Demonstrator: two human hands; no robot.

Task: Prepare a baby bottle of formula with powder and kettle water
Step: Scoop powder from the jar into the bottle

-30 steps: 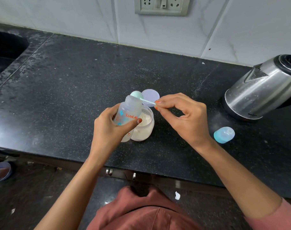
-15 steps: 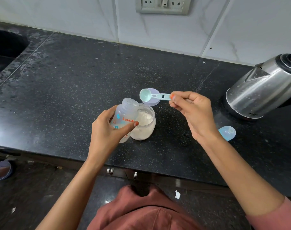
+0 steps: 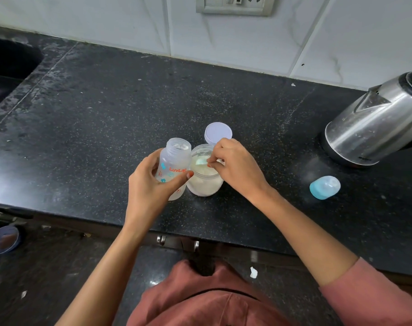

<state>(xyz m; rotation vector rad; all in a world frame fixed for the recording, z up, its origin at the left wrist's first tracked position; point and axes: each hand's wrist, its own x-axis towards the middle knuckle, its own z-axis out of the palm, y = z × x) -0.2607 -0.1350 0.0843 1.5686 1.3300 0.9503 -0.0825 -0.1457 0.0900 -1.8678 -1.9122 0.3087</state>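
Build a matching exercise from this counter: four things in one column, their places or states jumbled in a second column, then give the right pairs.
1. baby bottle
2. scoop
3. jar lid
4. blue cap

A. lies flat just behind the powder jar
B. open-topped, gripped by the left hand
C. lies alone near the kettle
D. dipped into the powder jar, pinched by the right hand

Pairs: 1-B, 2-D, 3-A, 4-C

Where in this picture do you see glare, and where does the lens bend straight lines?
Head view: glare streaks the steel kettle, and a pale sheen lies on the counter at left. Head view: the wide lens slants the joints of the wall tiles and makes the kettle lean.
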